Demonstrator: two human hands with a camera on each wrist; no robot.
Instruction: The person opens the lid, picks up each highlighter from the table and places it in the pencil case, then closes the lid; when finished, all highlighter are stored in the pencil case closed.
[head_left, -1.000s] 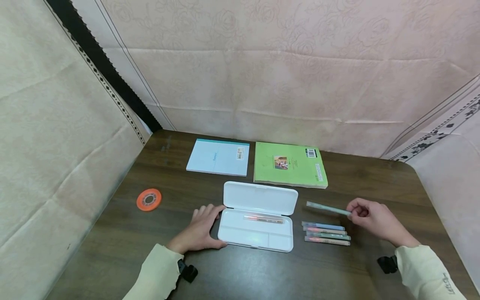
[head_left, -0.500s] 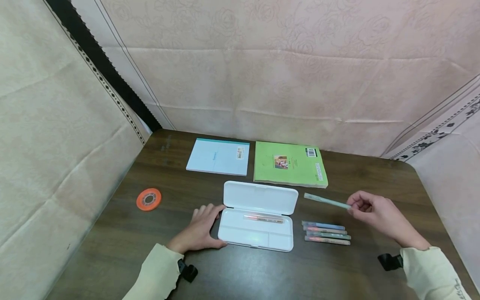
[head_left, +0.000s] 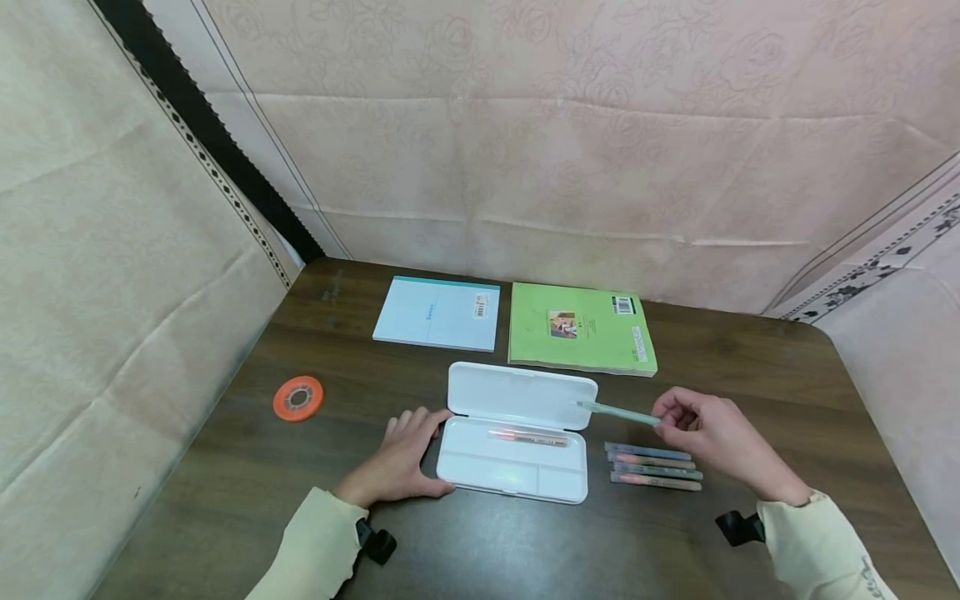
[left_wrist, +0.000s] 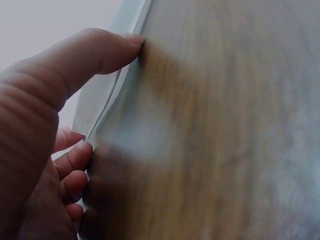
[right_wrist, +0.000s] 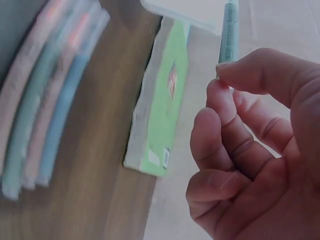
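My left hand point(head_left: 405, 458) grips the left end of an open white pencil case point(head_left: 487, 479), thumb at its front corner and fingers by the hinge side. In the left wrist view the thumb point(left_wrist: 110, 50) presses on the white edge. A pen point(head_left: 528, 437) with a clear cap and pinkish barrel lies in the case's back compartment. My right hand point(head_left: 701, 433) pinches a pale green pen point(head_left: 622, 412) by its end, between thumb and index finger. The pen points left, its far tip overlapping the case's lid. Below it, several capped pens point(head_left: 652, 467) lie side by side.
Behind the case lie a light blue notebook point(head_left: 438, 314) and a green book point(head_left: 581, 329). An orange ring-shaped disc point(head_left: 297, 398) is on the left of the dark wooden table point(head_left: 337, 333). Patterned cloth point(head_left: 525, 167) hangs behind the table and at its sides.
My right hand first rises slightly with the pale green pen, then moves left, bringing the pen's tip over the lid. The left hand and case stay in place.
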